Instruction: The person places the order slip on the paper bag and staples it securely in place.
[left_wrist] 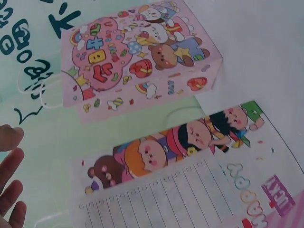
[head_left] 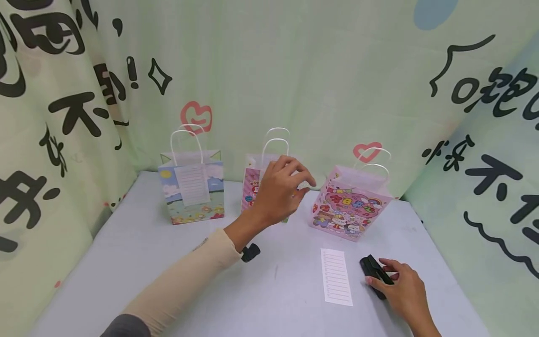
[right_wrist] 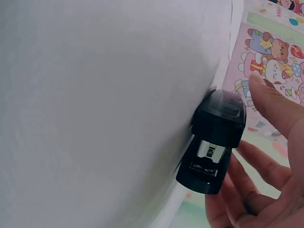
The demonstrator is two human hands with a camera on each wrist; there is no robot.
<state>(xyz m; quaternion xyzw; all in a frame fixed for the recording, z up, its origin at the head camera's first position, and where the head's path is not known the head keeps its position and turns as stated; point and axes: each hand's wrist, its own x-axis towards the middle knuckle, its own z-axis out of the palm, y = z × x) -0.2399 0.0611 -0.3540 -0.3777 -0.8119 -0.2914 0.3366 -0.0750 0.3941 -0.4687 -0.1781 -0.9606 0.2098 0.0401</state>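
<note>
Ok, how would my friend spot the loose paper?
On the pale table, find the rightmost bag. In front of it, left of the black stapler, lies the lined paper. It's flat on the table, while the other lined sheets are up on bags.

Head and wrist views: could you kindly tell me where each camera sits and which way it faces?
Head: on the person's head, facing forward and down over the table; left hand, left sleeve and right hand show.
Left wrist: on the left wrist, facing the middle bag and pink bag; fingers show at left edge.
Right wrist: on the right wrist, facing the stapler; thumb and fingers show.
Head and right wrist share the stapler.
</note>
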